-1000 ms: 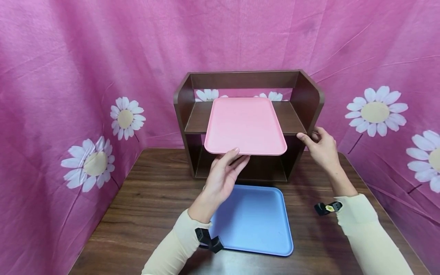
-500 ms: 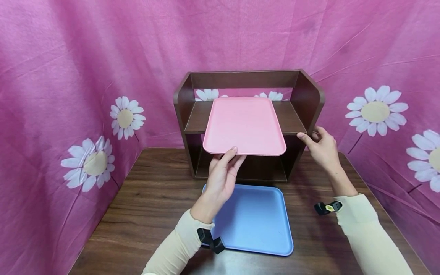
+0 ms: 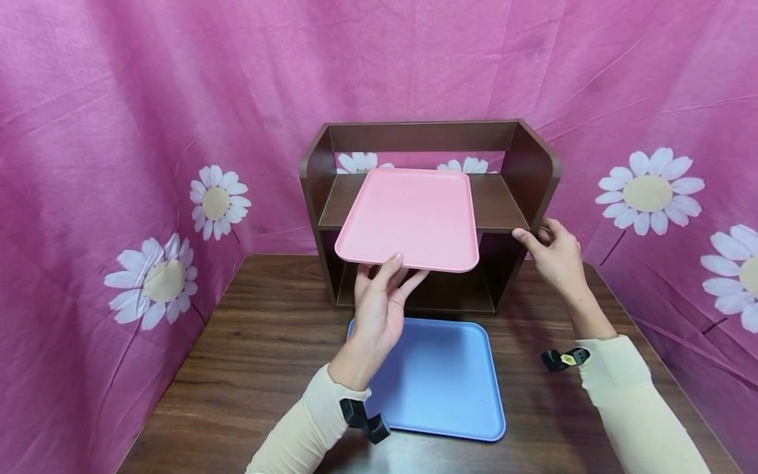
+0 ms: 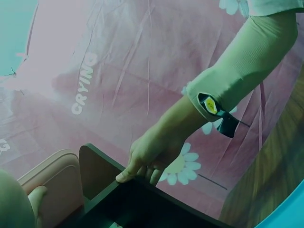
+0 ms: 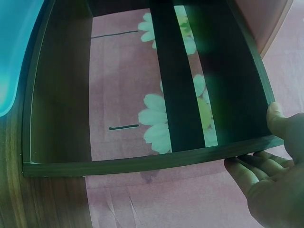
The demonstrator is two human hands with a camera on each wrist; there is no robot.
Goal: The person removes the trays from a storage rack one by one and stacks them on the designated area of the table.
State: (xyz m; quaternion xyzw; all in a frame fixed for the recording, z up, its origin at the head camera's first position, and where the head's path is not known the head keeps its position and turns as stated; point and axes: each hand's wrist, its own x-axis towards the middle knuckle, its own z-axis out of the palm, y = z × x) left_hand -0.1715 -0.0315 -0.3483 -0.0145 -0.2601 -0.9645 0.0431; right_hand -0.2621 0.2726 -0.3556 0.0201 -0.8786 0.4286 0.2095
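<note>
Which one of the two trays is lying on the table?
The blue tray, in front of the brown shelf. It lies on the wood-grain table, whereas the pink tray is held up by the left hand.

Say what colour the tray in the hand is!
The held tray is pink, clearest in the head view.

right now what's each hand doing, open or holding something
Left hand: holding the pink tray by its near edge, thumb on top, fingers underneath.
Right hand: gripping the right side of the brown shelf.
</note>
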